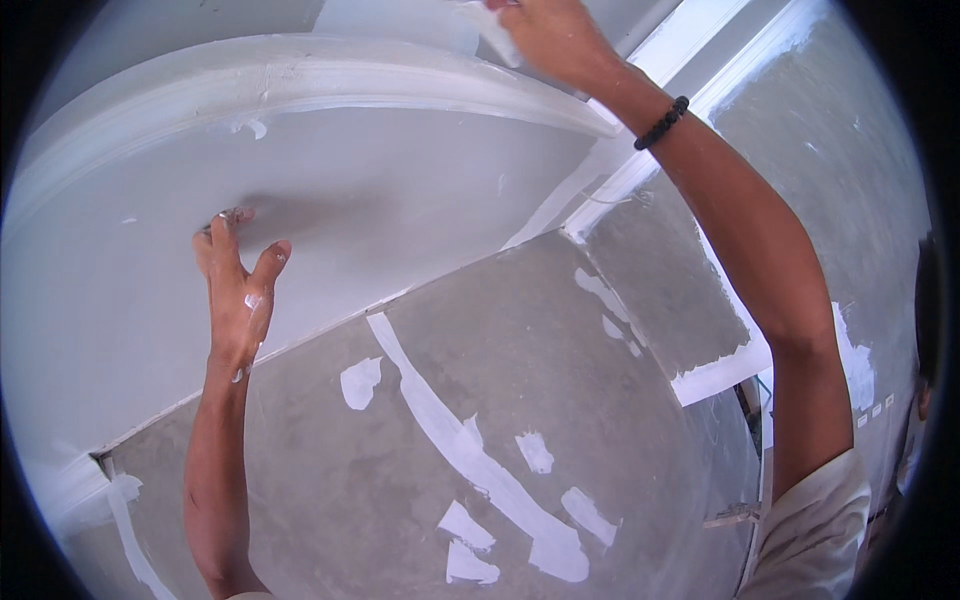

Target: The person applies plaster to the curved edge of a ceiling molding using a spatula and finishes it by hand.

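My left hand (236, 270), flecked with white material, reaches up to the pale grey ceiling panel (390, 170), its fingertips at the surface and thumb spread apart. Overhead at the top right, my right hand (550, 35) grips a whitish flat object (497, 38) whose form is partly hidden by the fingers and frame edge; a dark bead bracelet is on that wrist. The hand is near a curved white moulding (330, 75), which arches across the panel above my left hand.
Below the panel is a grey plastered wall (300, 480) with a long white streak and several white patches. At the right, white-edged beams and an opening (750, 410) show, with another grey wall and small switch plates (862, 420). A dark shape stands at the far right rim.
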A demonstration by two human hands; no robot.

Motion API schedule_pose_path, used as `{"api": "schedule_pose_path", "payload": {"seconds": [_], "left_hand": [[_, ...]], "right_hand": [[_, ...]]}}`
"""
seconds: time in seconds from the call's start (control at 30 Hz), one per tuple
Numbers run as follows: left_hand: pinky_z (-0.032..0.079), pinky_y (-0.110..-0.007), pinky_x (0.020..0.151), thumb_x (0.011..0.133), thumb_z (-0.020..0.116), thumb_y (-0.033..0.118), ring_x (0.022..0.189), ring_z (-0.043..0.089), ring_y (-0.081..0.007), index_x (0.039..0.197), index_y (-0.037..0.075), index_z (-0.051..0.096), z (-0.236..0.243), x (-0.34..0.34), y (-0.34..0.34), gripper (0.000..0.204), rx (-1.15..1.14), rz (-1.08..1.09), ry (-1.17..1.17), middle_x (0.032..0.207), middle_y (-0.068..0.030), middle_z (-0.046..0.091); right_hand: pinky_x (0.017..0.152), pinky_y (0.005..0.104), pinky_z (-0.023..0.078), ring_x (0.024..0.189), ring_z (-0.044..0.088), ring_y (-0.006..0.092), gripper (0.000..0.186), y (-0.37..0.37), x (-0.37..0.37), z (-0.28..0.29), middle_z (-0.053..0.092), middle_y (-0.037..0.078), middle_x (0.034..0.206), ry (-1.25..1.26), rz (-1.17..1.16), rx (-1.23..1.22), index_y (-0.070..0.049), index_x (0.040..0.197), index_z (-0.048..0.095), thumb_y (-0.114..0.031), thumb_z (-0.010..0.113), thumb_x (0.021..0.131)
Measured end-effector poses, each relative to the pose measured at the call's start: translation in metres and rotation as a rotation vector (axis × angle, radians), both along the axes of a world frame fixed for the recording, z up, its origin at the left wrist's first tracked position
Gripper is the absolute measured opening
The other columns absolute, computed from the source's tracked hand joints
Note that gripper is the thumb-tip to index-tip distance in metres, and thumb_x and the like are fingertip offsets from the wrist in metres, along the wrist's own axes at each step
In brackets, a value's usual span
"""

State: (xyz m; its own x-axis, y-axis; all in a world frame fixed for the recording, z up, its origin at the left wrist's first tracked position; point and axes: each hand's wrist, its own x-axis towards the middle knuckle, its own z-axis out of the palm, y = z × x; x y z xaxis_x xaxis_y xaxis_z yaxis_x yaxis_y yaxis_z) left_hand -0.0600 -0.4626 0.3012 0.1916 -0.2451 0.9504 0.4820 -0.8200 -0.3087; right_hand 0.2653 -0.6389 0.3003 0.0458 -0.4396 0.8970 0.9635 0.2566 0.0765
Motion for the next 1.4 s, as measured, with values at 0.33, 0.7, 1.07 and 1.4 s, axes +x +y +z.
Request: {"api": "schedule_pose_path", "payload": {"seconds": [0.33, 0.7, 1.07, 1.4], "left_hand": [[0.033, -0.049, 0.106, 0.084, 0.065, 0.024, 0.122, 0.035, -0.0373, 0.128, 0.003, 0.046, -0.006, 0.007, -0.004, 0.053, 0.032, 0.036, 0.022, 0.123, -0.0191, 0.035], [0.033, -0.046, 0.106, 0.084, 0.066, 0.023, 0.122, 0.035, -0.0350, 0.129, 0.005, 0.045, -0.007, 0.009, -0.001, 0.052, 0.096, 0.129, 0.023, 0.122, -0.0178, 0.037], [0.031, -0.046, 0.106, 0.082, 0.068, 0.020, 0.119, 0.034, -0.0369, 0.128, -0.001, 0.044, -0.011, 0.004, -0.011, 0.055, 0.001, 0.057, 0.053, 0.121, -0.0209, 0.037], [0.033, -0.046, 0.105, 0.083, 0.067, 0.021, 0.119, 0.036, -0.0372, 0.126, -0.001, 0.045, -0.007, 0.001, -0.008, 0.053, 0.038, 0.052, 0.037, 0.121, -0.0202, 0.037]], "right_hand": [[0.077, 0.0462, 0.053, 0.084, 0.068, 0.0413, 0.045, 0.048, 0.153, 0.018, 0.068, 0.027, 0.089, 0.456, -0.252, -0.150, 0.005, 0.099, 0.068, -0.038, 0.056, 0.094], [0.051, 0.0311, 0.036, 0.061, 0.049, 0.0158, 0.017, 0.025, 0.093, 0.046, 0.057, 0.007, 0.074, 0.328, 0.247, -0.280, 0.001, 0.093, 0.064, -0.013, 0.062, 0.084], [0.046, 0.0284, 0.026, 0.052, 0.037, 0.0120, 0.016, -0.015, -0.009, 0.052, 0.048, 0.003, 0.065, 0.079, 0.193, -0.298, 0.000, 0.088, 0.062, -0.014, 0.065, 0.083], [0.058, 0.0349, 0.045, 0.061, 0.055, 0.0218, 0.053, -0.071, -0.106, 0.031, 0.062, 0.012, 0.071, -0.080, 0.288, -0.298, 0.007, 0.089, 0.065, -0.042, 0.047, 0.103]]}}
